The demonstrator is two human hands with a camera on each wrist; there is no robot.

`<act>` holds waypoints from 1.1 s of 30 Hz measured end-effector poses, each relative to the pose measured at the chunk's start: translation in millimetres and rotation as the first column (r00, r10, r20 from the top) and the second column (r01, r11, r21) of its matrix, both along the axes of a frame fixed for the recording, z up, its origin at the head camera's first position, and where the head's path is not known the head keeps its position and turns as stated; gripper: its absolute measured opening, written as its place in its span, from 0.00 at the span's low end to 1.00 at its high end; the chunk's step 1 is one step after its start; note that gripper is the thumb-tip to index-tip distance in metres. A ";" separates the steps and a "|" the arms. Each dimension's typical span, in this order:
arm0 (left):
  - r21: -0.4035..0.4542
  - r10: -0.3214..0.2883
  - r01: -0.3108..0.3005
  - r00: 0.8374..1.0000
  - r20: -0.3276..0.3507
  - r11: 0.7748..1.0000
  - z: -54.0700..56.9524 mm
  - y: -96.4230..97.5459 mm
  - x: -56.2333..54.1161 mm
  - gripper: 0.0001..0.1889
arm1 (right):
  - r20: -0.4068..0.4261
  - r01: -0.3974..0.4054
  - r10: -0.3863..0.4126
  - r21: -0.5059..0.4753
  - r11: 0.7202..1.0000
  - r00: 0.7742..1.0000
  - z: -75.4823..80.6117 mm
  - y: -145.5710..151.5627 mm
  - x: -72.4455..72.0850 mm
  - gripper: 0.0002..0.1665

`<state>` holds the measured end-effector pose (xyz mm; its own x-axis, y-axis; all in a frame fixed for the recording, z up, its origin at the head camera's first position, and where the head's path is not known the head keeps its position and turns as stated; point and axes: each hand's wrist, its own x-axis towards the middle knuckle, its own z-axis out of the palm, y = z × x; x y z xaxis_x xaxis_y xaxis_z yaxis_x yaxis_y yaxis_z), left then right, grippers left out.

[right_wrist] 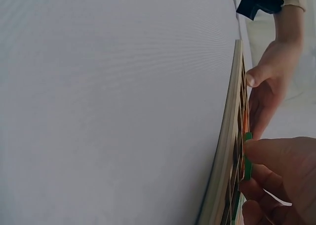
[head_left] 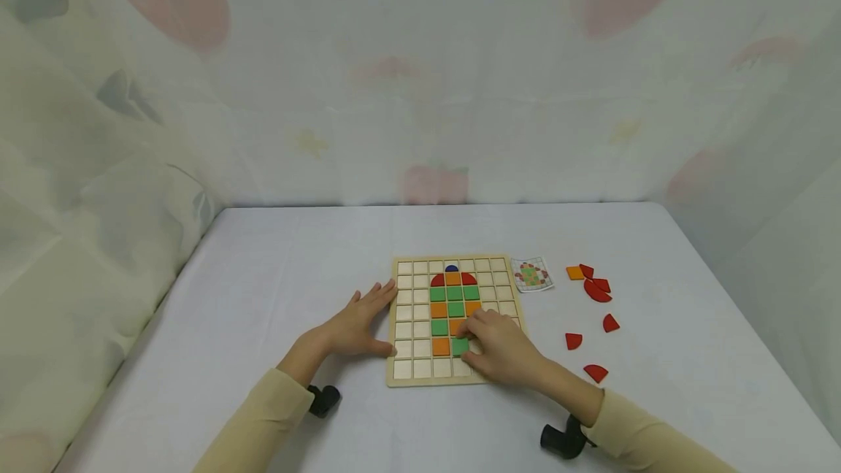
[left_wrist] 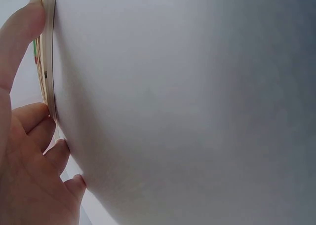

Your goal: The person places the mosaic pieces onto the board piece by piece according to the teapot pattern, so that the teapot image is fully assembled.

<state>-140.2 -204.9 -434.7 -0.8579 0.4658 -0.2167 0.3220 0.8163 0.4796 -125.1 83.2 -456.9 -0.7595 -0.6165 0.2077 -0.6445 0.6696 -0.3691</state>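
Note:
A wooden grid board [head_left: 412, 312] lies on the table, with orange and green square tiles, two red quarter-round tiles and a blue half-round tile filling its middle columns. My right hand [head_left: 506, 349] is over the board's lower right part. Between its thumb and fingers it pinches a green square tile [right_wrist: 248, 158], right at the grid's surface. My left hand [head_left: 355, 323] rests against the board's left edge, fingers spread and mostly straight, the thumb [left_wrist: 33, 18] touching the rim.
A small pattern card [head_left: 532, 274] lies at the board's upper right. Farther right are an orange square tile [head_left: 574, 273] and several loose red rounded tiles [head_left: 596, 290], some touching. Both wrists carry black cameras [head_left: 563, 440]. A patterned cloth [head_left: 420, 93] hangs behind the table.

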 end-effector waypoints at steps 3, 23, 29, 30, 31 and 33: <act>-0.001 0.001 -0.001 1.000 -0.001 1.000 -0.9 -0.4 -0.1 0.54 | -0.018 0.006 -0.006 0.008 1.000 1.000 -0.3 -1.5 0.2 0.15; 0.016 -0.005 0.005 1.000 -0.013 1.000 -1.9 -0.9 -0.4 0.54 | -0.009 0.009 -0.009 -0.035 0.999 1.000 0.9 -0.1 -0.3 0.13; 0.015 -0.005 0.005 1.000 -0.012 1.000 -1.0 -0.8 -0.3 0.54 | 0.075 0.016 -0.009 -0.092 0.996 0.997 2.5 11.1 -5.5 0.12; 0.013 -0.005 0.005 1.000 -0.013 1.000 -0.8 -0.8 -0.3 0.54 | 0.085 0.015 -0.007 -0.101 0.995 0.996 2.8 13.9 -6.7 0.12; 0.010 -0.004 0.004 1.000 -0.014 1.000 -0.4 -0.8 -0.2 0.54 | 0.099 0.017 -0.006 -0.111 0.994 0.995 3.4 16.9 -7.9 0.12; 0.006 -0.005 0.005 1.000 -0.016 1.000 0.1 -0.7 -0.2 0.54 | 0.106 0.020 -0.006 -0.136 0.990 0.994 4.4 23.2 -10.8 0.13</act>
